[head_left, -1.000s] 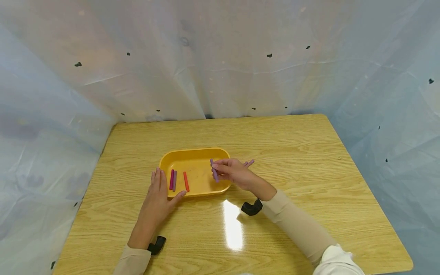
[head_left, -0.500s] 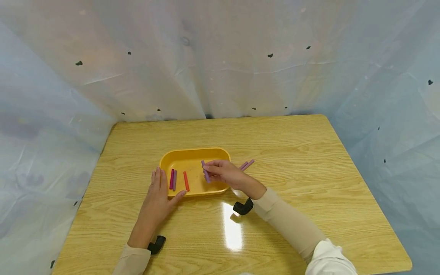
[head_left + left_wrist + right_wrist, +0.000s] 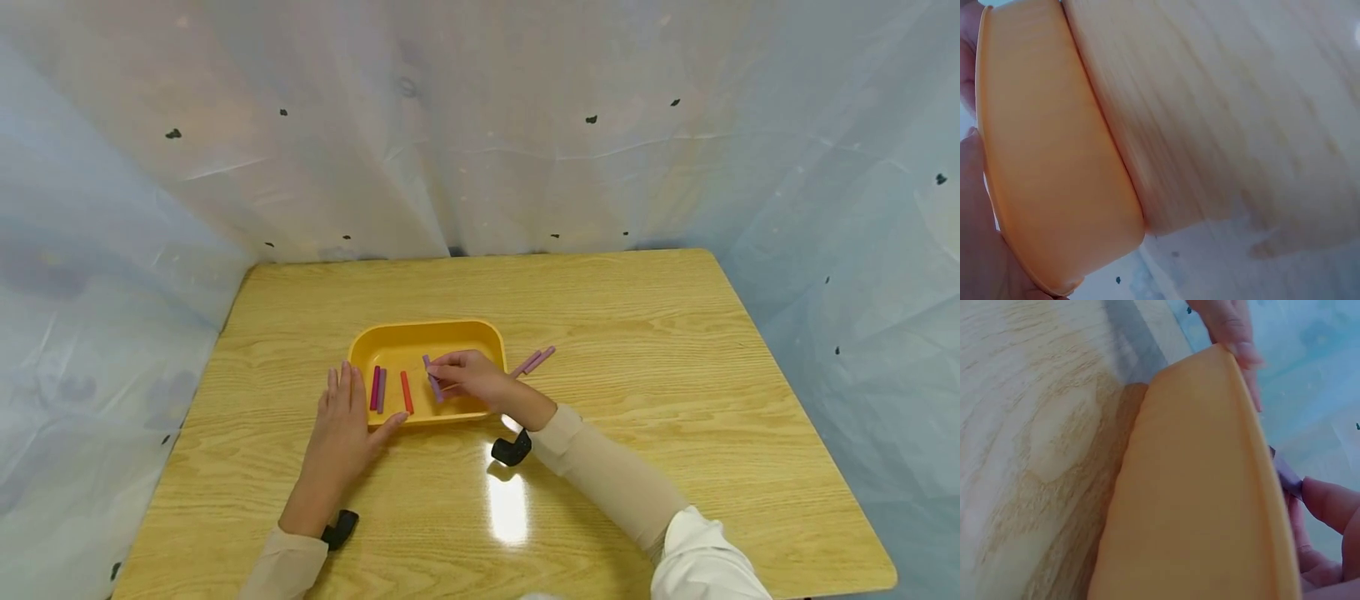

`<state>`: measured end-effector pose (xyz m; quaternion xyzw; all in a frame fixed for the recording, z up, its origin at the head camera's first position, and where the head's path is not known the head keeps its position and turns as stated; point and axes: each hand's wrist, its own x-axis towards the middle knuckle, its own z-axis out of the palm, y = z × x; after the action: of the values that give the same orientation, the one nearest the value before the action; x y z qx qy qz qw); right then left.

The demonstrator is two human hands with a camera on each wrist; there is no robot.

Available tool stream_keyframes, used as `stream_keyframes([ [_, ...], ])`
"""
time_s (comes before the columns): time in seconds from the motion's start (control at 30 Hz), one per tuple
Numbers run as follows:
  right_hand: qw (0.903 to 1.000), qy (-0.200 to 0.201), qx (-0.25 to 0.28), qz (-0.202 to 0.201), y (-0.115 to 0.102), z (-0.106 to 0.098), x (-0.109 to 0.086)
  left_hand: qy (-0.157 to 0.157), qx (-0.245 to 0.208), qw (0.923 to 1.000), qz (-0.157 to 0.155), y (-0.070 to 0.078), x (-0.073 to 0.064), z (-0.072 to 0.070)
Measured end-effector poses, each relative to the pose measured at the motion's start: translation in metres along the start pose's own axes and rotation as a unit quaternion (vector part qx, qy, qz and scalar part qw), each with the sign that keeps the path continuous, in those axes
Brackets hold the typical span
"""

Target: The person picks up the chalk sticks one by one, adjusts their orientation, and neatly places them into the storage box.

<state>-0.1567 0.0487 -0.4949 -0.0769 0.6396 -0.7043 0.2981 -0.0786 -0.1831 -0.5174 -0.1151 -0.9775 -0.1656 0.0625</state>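
Observation:
A slim purple chalk-like stick (image 3: 437, 390) is pinched between the thumb and fingers of my right hand (image 3: 483, 382), low inside a yellow oval tray (image 3: 420, 333). In the right wrist view the purple stick (image 3: 1287, 476) shows just past the tray's rim. My left hand (image 3: 339, 446) rests on the tray's left end, fingers straight along the rim, thumb on the near edge. Inside the tray, a magenta stick (image 3: 375, 388) and a dull purple stick (image 3: 382, 391) lie side by side at the left. A red stick (image 3: 407, 392) lies apart to their right.
Several purple sticks (image 3: 540, 359) lie on the wooden table (image 3: 637, 333) just right of the tray, partly behind the right hand. Pale plastic sheeting (image 3: 510, 167) hangs behind the table and at both sides. Black cameras sit at both wrists.
My right hand has moved left with the purple stick, from the tray's right end toward the red stick, uncovering more of the sticks on the table. The left hand stays on the tray.

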Motion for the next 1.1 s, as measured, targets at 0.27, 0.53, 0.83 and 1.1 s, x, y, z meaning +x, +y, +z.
stream_keyframes([
  [0.27, 0.9996, 0.016, -0.020, 0.013, 0.001, 0.004, 0.003, -0.006, 0.038, 0.9992, 0.010, 0.001, 0.003, -0.003],
  [0.53, 0.9981, 0.038, -0.044, 0.021, 0.001, 0.012, 0.010, -0.014, 0.067, 0.9975, 0.019, 0.000, 0.001, -0.010],
  [0.83, 0.9955, 0.059, -0.066, 0.033, 0.005, 0.016, 0.016, -0.017, 0.050, 0.9977, 0.042, 0.009, 0.001, -0.020],
  [1.1, 0.9930, 0.068, -0.086, 0.042, 0.004, 0.022, 0.020, -0.037, 0.039, 0.9978, 0.040, 0.015, 0.003, -0.023],
])
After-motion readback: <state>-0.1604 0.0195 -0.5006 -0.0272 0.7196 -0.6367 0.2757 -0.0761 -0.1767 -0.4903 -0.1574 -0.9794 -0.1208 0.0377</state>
